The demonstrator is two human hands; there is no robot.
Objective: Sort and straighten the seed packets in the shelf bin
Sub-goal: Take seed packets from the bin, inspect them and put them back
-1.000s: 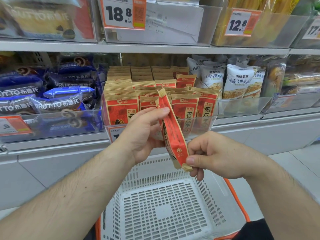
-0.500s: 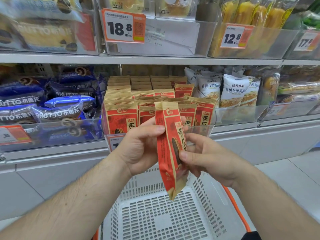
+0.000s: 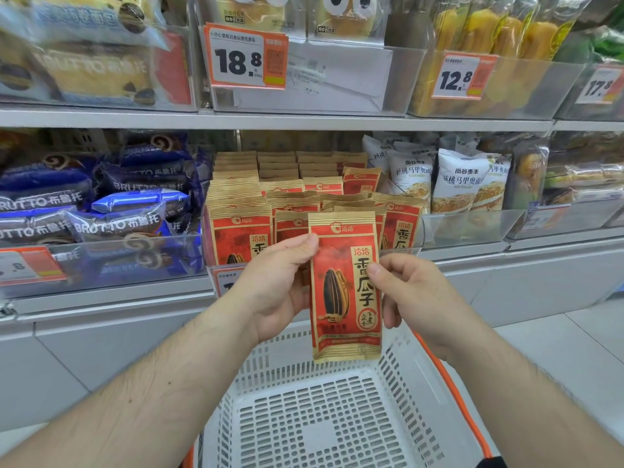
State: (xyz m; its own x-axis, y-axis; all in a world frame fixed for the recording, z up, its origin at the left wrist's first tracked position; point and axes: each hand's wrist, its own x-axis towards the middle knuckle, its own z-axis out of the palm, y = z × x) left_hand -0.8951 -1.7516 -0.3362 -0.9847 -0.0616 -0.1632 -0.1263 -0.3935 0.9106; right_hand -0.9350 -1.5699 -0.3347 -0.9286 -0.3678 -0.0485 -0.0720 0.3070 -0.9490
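A red and tan seed packet point(image 3: 344, 288) with a sunflower-seed picture stands upright, front towards me, just before the shelf. My left hand point(image 3: 273, 285) pinches its left edge near the top. My right hand point(image 3: 412, 295) pinches its right edge at mid height. Behind it, a clear shelf bin point(image 3: 417, 241) holds several rows of the same seed packets point(image 3: 241, 231), standing upright; those in the middle front rows lean unevenly.
A white slotted basket point(image 3: 331, 430) with orange handles sits below my hands. Blue Brutto cake packs point(image 3: 114, 224) fill the bin to the left. White bread bags point(image 3: 456, 180) stand to the right. An upper shelf with price tags point(image 3: 248, 60) runs above.
The packet has turned from edge-on and tilted to upright with its front facing me. My right hand moved from its bottom corner up to its right edge. The view shifted downward.
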